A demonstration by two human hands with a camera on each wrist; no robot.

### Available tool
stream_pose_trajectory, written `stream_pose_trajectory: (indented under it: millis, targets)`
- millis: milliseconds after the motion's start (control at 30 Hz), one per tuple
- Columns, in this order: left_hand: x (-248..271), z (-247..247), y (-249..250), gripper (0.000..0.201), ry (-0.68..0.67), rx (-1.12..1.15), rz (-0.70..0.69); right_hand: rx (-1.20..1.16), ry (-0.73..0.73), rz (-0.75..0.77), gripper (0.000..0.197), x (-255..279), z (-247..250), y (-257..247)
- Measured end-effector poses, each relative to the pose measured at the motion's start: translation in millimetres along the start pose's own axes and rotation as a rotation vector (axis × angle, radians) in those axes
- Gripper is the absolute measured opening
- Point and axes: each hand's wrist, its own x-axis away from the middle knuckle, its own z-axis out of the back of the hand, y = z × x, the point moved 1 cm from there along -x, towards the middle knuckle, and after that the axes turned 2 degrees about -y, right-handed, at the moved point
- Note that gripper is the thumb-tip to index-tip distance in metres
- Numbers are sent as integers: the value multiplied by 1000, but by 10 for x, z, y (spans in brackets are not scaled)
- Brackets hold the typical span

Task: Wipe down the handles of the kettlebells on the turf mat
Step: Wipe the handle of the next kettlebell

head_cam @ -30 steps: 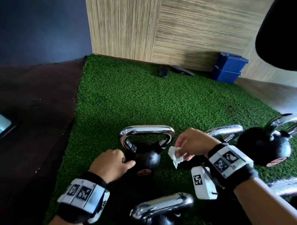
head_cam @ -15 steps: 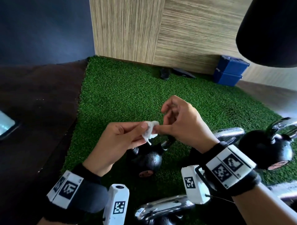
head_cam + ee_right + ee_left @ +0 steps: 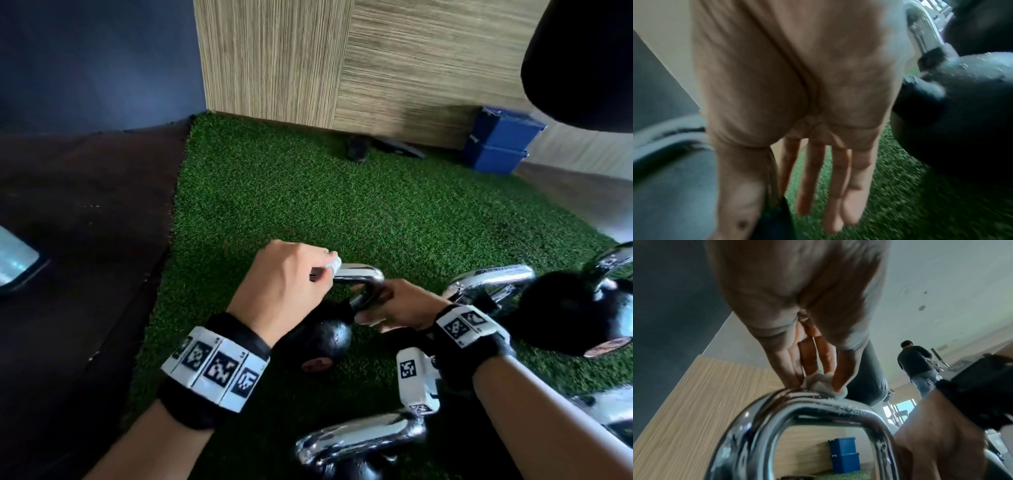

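Note:
A black kettlebell (image 3: 318,337) with a chrome handle (image 3: 359,275) stands on the green turf mat (image 3: 308,205). My left hand (image 3: 287,284) pinches a small white wipe (image 3: 334,263) and presses it on top of the handle. The left wrist view shows the wipe (image 3: 822,382) between thumb and fingers on the handle's (image 3: 818,404) top bar. My right hand (image 3: 397,305) rests against the handle's right leg; its fingers (image 3: 813,178) are straight and hold nothing.
More chrome-handled kettlebells crowd the near right: one (image 3: 565,318) beside my right wrist, one handle (image 3: 359,435) close in front. Blue boxes (image 3: 496,144) and dark items (image 3: 356,147) sit by the wooden wall. Dark floor (image 3: 85,222) lies left. A person (image 3: 916,365) stands far off.
Both hands came down from mid-air. The left hand has taken the wipe and set it on the kettlebell handle; the right hand let go of it and dropped to the handle's right side.

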Motion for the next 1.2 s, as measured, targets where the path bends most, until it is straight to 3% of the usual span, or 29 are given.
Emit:
stream_pose_trajectory:
  millis: [133,267,367,433,567,667,800,967,1067,1200]
  targets:
    - [56,80,-35,18,-52,-59,40,-73,101,64,60,-161,-193,143]
    - [185,224,-247,19,18,15,197,-112,138,91,61,-199,-212,213]
    - [241,157,-243,23,8,35,116,-120,159,112,62,-182,-239,214]
    - [302,109,-270,24,57,84,106,-119,174,111,58,-161,-264,219]
    - [518,86,-556,23,211,217,258,-99,213,111,56,-148,-276,220]
    - [638,7,-664,23,279,270,276,-105,220,116,58,-132,-276,218]
    - [755,-174,-735,25,330,455,307,-111,218,116,56,-110,-288,208]
    - [861,-451,-822,22,335,1009,630,-78,254,133,49,-90,-295,195]
    - [923,-570,-853,22,298,1076,708,-45,259,136,48,-83,-284,189]
    - [981,-612,-862,23,262,995,653,-45,253,137,51,-98,-281,203]
